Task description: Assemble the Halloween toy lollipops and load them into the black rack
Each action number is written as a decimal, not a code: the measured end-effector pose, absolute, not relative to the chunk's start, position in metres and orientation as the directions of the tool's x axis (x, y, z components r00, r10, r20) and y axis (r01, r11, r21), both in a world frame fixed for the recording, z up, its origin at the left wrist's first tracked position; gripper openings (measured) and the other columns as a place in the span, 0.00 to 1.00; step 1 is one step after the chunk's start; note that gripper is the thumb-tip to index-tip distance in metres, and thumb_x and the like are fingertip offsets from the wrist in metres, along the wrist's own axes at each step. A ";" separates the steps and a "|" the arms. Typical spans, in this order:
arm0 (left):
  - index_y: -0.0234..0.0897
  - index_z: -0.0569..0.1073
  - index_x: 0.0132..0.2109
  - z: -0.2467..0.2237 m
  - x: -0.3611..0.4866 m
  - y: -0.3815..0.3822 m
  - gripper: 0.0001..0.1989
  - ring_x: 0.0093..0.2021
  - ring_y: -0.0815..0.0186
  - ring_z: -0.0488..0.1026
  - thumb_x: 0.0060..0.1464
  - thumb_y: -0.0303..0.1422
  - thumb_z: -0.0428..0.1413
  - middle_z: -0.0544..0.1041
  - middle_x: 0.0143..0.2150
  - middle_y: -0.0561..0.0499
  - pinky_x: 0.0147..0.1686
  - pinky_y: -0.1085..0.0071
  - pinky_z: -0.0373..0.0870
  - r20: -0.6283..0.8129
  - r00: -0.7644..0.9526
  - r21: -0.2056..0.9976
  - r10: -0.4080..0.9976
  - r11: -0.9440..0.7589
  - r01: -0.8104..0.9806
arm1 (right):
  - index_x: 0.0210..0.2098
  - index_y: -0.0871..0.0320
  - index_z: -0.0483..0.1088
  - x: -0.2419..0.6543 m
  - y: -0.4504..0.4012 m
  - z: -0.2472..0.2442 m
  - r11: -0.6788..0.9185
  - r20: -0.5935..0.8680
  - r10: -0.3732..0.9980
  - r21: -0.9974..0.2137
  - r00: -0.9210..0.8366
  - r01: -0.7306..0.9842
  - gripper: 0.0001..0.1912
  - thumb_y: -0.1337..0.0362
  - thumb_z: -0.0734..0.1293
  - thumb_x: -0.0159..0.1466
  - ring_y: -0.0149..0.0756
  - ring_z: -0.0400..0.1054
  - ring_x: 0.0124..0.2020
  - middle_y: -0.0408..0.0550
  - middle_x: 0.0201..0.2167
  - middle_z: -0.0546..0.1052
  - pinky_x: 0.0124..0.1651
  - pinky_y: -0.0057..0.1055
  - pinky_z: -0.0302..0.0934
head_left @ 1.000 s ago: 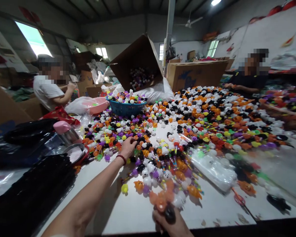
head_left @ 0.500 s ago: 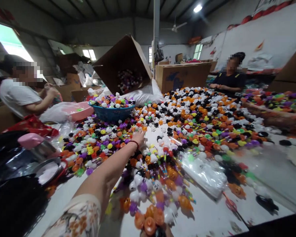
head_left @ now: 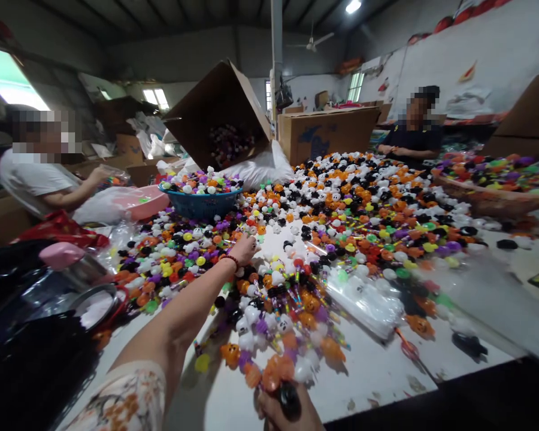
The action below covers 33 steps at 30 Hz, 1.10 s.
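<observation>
My left hand (head_left: 246, 246), a dark red bead bracelet (head_left: 232, 261) at its wrist, reaches into the heap of small plastic Halloween toys (head_left: 193, 245). Its fingers are curled closed among white and orange pieces; what they hold is hidden. At the bottom edge, my right hand (head_left: 291, 410) is closed around a bunch of toys, with orange heads (head_left: 276, 371) and a shiny black one (head_left: 290, 398) showing on top. Just beyond it lie pumpkin, ghost and purple toys with striped colourful sticks (head_left: 296, 299).
A stack of clear plastic bags (head_left: 366, 305) and red-handled scissors (head_left: 408, 348) lie to the right. Behind are a blue basin (head_left: 202, 205) of toys and a tipped carton (head_left: 247, 102). A pink-lidded flask (head_left: 74, 263) stands left. Two people sit across, left and right.
My left hand has drawn back slightly and its fingers have curled in. My right hand has come further into view with the orange and black toys. The view has shifted a little.
</observation>
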<state>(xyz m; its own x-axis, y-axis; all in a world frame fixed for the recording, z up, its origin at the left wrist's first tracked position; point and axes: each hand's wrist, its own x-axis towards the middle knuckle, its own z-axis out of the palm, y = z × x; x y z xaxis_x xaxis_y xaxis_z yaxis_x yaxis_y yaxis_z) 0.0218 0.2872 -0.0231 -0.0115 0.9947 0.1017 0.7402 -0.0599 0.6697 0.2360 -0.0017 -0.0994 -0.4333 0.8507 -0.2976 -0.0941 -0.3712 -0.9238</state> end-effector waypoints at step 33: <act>0.42 0.72 0.47 -0.016 0.039 -0.025 0.17 0.29 0.70 0.62 0.57 0.48 0.55 0.68 0.34 0.51 0.27 0.75 0.64 -0.250 0.026 0.932 0.968 0.248 -0.265 | 0.31 0.61 0.76 0.248 0.002 -0.039 0.028 -0.046 0.957 -0.968 -0.286 0.249 0.15 0.54 0.73 0.55 0.41 0.72 0.33 0.47 0.28 0.78 0.36 0.33 0.67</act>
<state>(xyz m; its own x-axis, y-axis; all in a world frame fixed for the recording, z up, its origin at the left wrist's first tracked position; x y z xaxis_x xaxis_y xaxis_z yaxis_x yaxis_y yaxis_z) 0.0387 -0.0253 -0.0163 0.0265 0.9680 -0.2496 -0.2648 0.2476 0.9320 0.2484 0.0021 -0.0391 -0.2863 0.9571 -0.0458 0.2487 0.0281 -0.9682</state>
